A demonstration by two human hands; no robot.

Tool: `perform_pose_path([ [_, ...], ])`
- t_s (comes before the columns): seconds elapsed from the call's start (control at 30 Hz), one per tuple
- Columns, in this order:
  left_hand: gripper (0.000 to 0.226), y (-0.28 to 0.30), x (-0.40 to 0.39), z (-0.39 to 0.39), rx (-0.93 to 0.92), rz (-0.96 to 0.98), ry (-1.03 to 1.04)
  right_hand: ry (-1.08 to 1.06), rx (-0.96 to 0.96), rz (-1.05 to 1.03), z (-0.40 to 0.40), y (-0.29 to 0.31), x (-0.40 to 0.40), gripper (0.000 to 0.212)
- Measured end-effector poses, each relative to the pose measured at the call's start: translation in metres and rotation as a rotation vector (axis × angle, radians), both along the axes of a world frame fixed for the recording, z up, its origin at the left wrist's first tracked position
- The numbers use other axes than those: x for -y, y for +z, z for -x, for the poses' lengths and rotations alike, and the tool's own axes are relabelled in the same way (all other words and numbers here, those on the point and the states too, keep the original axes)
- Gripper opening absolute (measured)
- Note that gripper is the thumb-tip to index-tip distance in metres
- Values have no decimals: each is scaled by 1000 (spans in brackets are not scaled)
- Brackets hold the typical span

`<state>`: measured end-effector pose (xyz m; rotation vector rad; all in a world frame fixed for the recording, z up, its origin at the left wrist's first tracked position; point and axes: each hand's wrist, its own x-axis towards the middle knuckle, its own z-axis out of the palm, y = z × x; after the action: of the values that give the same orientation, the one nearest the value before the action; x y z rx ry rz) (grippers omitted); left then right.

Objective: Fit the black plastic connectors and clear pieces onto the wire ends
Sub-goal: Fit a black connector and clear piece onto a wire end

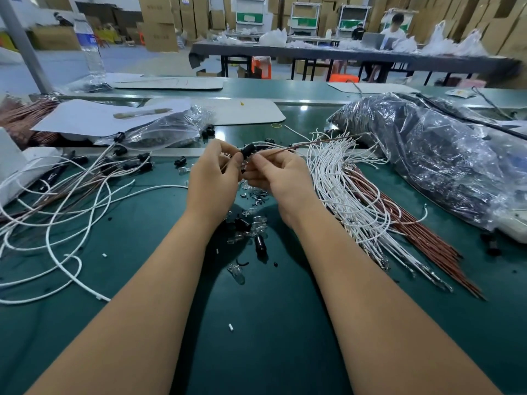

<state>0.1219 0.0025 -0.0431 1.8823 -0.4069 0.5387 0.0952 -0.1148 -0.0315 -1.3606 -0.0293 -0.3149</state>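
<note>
- The person's left hand [212, 178] curls its fingers round a black connector [247, 151], raised above the green table [273, 323].
- The right hand [281, 178] pinches a brown wire [322, 142] just beside the connector; the wire runs up and to the right over the table.
- Whether the wire end is already inside the connector cannot be told.
- Below the hands, loose black connectors [260, 243] and clear pieces [236, 272] lie scattered on the green surface.
- To the right, a bundle of white wires [342, 195] fans across the table, with brown wires [422, 235] beside it.
- To the left lie finished wires [85, 178] with black connectors on their ends, looped loosely.
- A clear bag of parts [165, 132] sits behind them, and a large plastic bag [445, 155] holding dark contents lies at the far right.
- A water bottle [89, 47] stands at the back left.
- The room is a warehouse: stacked cardboard boxes [159, 21] line the back, and a person [395, 28] sits at a long dark table [342, 54] with white bags on it.
</note>
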Motion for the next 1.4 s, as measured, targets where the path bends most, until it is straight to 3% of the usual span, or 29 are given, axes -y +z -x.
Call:
perform_pose_path([
  [0.3, 6, -1, -18, -7, -90, -44, -53, -164, 80, -208, -2, 3, 21, 15],
  [0.53, 3, -2, -18, -9, -82, -71, -90, -191, 95, 19, -1, 2, 19, 11],
  [0.87, 8, -1, -16, -7, -87, -91, -73, -170, 82, 74, -1, 1, 19, 11],
  [1.07, 5, 0, -14, -6, -68, -61, -89, -127, 60, 249, -3, -1, 11, 16],
  [1.4, 4, 4, -13, -2, -67, -12, -130, -80, -3, 244, 2, 3, 8, 18],
])
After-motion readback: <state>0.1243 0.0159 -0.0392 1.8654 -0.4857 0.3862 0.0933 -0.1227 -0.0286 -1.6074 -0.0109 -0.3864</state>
